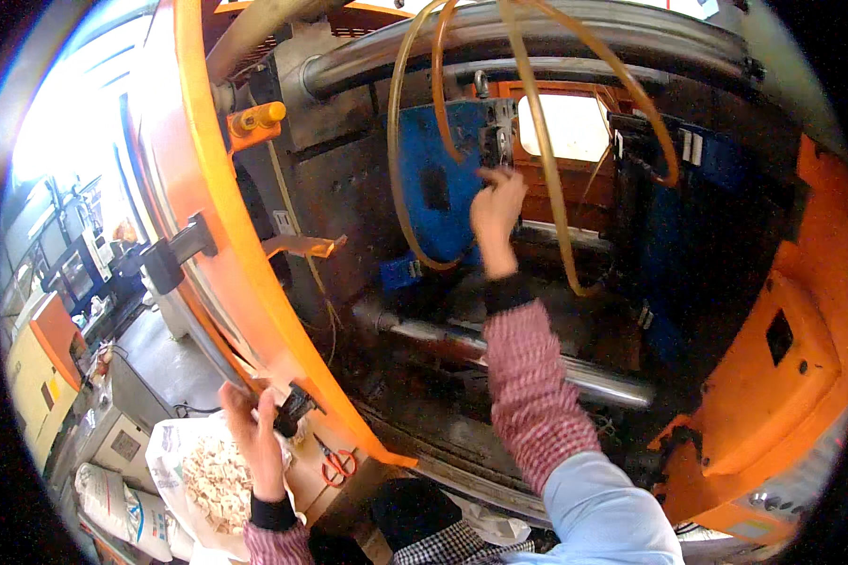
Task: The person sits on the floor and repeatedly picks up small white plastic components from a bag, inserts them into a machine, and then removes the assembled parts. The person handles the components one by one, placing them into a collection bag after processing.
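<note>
Cream pieces (219, 482) in a white bag (168, 443) sit partly hidden behind the left hand (257, 443), whose grip by the black bracket (296, 409) I cannot tell, while a blue mould half (429, 153) stands inside the orange machine (773, 377) beside the right hand (498, 215), its hold equally unclear.

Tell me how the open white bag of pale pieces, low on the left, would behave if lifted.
The white bag would probably sag and fold, since its sides look thin and crumpled. The pale pieces would likely shift, being many, small and loose. Tilted, it might spill, because its top gapes open.
</note>
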{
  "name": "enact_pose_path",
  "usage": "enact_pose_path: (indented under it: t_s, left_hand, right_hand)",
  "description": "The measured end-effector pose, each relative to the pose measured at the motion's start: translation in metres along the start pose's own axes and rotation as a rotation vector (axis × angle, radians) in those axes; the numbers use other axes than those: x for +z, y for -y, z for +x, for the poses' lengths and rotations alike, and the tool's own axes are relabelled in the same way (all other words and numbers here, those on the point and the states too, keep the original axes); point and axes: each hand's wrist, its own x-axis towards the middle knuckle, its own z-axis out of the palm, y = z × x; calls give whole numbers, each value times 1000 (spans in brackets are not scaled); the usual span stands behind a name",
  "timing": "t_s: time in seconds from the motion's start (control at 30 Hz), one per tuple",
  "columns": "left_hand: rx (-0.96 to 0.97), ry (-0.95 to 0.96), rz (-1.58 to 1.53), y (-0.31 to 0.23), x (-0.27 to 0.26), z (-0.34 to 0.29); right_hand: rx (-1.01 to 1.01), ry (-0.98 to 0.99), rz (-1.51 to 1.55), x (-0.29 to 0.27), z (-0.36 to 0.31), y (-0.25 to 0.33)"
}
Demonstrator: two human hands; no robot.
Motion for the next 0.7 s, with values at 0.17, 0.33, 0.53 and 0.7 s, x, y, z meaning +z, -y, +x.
enact_pose_path:
  t_s: [0.17, 0.33, 0.53, 0.7]
  left_hand:
    - [-164, 148, -67, -6, -3, 15]
    - [-186, 155, -142, -26, 14, 4]
    - [-292, 471, -320, -65, 22, -57]
    - [-253, 952, -448, -99, 27, -92]
  right_hand:
    - [-356, 250, 776, -117, -202, 85]
    - [-846, 721, 971, -172, -385, 60]
    - [-534, 1275, 966, -205, -457, 30]
    - [-572, 1269, 906, -210, -470, 21]
